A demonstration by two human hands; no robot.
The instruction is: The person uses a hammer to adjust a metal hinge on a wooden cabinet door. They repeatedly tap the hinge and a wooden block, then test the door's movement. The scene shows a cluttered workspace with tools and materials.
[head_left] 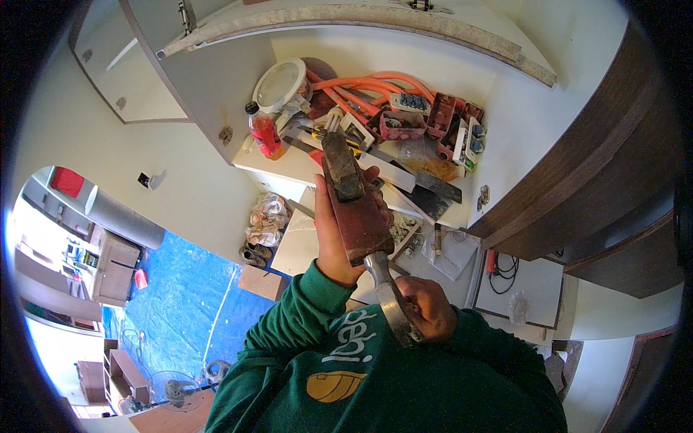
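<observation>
My left hand (330, 234) is wrapped round a reddish-brown wooden hand plane (359, 225), held tilted in front of my chest. A worn grey-brown piece (342, 164), like a wedge or iron, sits in the plane's body. In my closed right hand (433, 312) is a claw hammer (390, 296) with a shiny metal head; its handle is mostly hidden by my fingers. The hammer's round face appears to touch the near end of the plane. Behind the plane, a white shelf (303, 167) holds tools and parts.
On the shelf stand a red-labelled bottle (267, 133), a white bucket (280, 85), orange conduit (375, 81) and red electrical boxes (402, 124). Below are a plastic bag (267, 216) and a wooden board (261, 282). Blue sheeting (177, 289) covers the floor at left; a fan (175, 390) stands there.
</observation>
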